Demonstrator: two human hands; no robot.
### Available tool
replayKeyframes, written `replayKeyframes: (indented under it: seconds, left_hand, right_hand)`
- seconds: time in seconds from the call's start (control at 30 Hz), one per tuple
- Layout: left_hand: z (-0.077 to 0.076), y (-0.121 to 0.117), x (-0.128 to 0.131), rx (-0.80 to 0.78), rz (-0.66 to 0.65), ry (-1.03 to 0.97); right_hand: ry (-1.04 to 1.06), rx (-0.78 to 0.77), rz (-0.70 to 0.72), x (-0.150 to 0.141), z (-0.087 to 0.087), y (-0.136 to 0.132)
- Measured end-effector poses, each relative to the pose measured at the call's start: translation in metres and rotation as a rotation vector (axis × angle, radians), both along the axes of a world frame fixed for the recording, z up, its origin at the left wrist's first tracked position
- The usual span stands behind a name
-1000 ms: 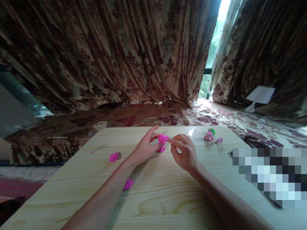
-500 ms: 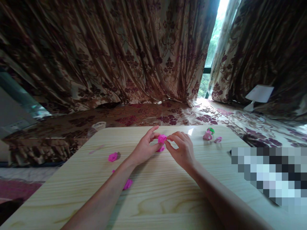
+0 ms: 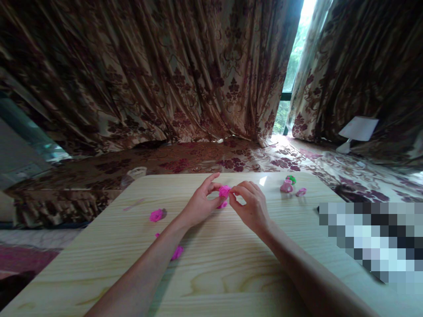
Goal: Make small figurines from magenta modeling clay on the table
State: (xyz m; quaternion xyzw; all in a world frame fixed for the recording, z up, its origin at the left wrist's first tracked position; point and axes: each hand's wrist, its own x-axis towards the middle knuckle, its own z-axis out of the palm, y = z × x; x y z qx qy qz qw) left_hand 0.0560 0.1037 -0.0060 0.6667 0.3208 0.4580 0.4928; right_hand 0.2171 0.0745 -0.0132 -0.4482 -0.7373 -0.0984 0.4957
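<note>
Between my hands, above the table's middle, is a ruffled bright pink flower-like piece (image 3: 224,191). My left hand (image 3: 199,204) holds it from the left between thumb and fingers, with the index finger stretched out past it. From the other side, my right hand (image 3: 253,204) pinches its edge with thumb and index finger. Just below it shows another bit of pink (image 3: 224,205); whether it is joined to the held piece I cannot tell. A loose pink piece (image 3: 156,215) lies left of my left hand, and another (image 3: 177,252) is partly hidden by my left forearm.
The light wooden table (image 3: 211,273) carries a small pink ring-like object (image 3: 287,186), a green ball-like thing (image 3: 291,179) and a smaller pink piece (image 3: 301,192) at the far right. A pixelated patch covers the right edge. Behind stands a white lamp (image 3: 358,128) near patterned curtains.
Both hands stay almost where they were. The held pink piece has turned or shifted very slightly, with my right fingertips still at its right edge.
</note>
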Motion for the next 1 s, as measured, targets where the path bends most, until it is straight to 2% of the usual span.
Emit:
replayKeyframes:
  seconds: [0.17, 0.43, 0.63, 0.83, 1.0]
  left_hand:
    - [-0.0011, 0.0017, -0.0019, 0.035, 0.008, 0.024]
    - [-0.0028, 0.0032, -0.0024, 0.002, -0.019, -0.008]
    - [-0.0002, -0.0001, -0.0011, 0.014, -0.024, 0.026]
    - [0.0001, -0.0004, -0.0004, 0.019, 0.005, 0.023]
    - [0.0000, 0.0011, -0.0026, 0.019, 0.016, 0.017]
  right_hand:
    - [0.030, -0.005, 0.017, 0.0039, 0.0005, -0.0009]
    - [-0.153, -0.026, 0.010, 0.0060, 0.0044, -0.0002]
    - [-0.213, -0.002, 0.006, 0.0036, 0.0058, 0.0009]
    - [-0.154, -0.009, 0.002, -0.0007, 0.0033, 0.0042]
    - [-0.038, 0.020, 0.041, 0.0029, 0.0051, -0.0029]
